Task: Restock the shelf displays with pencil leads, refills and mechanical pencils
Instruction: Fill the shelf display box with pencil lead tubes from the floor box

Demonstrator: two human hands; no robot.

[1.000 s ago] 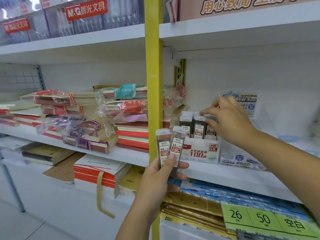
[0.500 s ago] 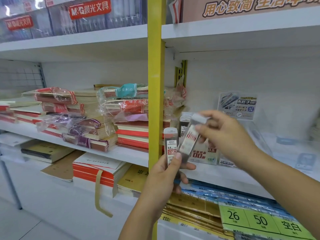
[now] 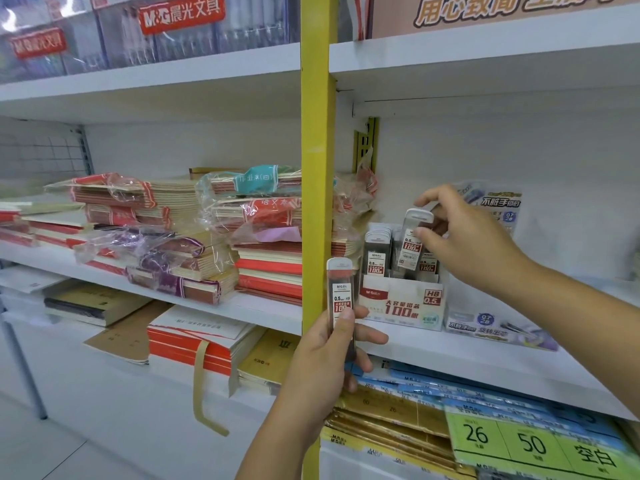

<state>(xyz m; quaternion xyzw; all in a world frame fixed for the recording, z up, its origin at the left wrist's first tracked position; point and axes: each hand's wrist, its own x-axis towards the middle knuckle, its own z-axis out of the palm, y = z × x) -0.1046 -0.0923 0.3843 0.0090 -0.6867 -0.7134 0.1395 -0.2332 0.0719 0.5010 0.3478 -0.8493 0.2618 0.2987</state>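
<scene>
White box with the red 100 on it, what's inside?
Clear plastic pencil-lead cases with white caps stand upright inside the white cardboard display box. The right hand pinches one more clear lead case over it. The box's front wall hides their bottoms.

Red signs (image 3: 181,13) on the top shelf's clear boxes read "M&G 晨光文具". An orange banner (image 3: 485,10) begins "用心致简". The white display box (image 3: 401,303) says "M&G", "HB 0.5" and "大容量铅芯 100根". The lead tube (image 3: 341,296) held by the left hand (image 3: 325,362) shows "M&G", "0.5 HB", "100". The second tube (image 3: 412,244), in the right hand (image 3: 464,237), shows "0.5 HB", "100". A card (image 3: 498,202) behind reads "不脏手铅芯", "0.7 2B". A green label (image 3: 533,445) reads "26", "50", "空白". The teal notebook pack (image 3: 256,178) reads "作业本(白)".
</scene>
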